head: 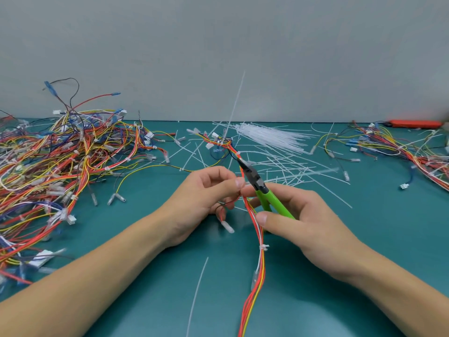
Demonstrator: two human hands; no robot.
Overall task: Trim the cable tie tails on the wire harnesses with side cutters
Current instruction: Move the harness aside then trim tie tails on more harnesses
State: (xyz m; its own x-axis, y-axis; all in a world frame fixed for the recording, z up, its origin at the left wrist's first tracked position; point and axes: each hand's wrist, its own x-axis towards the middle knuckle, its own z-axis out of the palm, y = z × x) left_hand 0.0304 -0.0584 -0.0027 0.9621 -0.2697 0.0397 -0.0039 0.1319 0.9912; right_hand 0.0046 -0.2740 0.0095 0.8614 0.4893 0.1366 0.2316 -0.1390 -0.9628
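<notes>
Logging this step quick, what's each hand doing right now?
Left hand: pinching the red, yellow and white wire harness.
Right hand: gripping the green-handled side cutters, tips at a white cable tie.

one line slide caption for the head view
Right hand aims green side cutters at a cable tie on the harness the left hand holds.

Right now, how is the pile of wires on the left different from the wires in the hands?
The left pile is a big tangle lying on the table; the held harness is one tidy bundle, tied together. Nobody touches the pile; the left hand holds the harness while the right hand grips green cutters. Both have red and yellow wires.
</notes>
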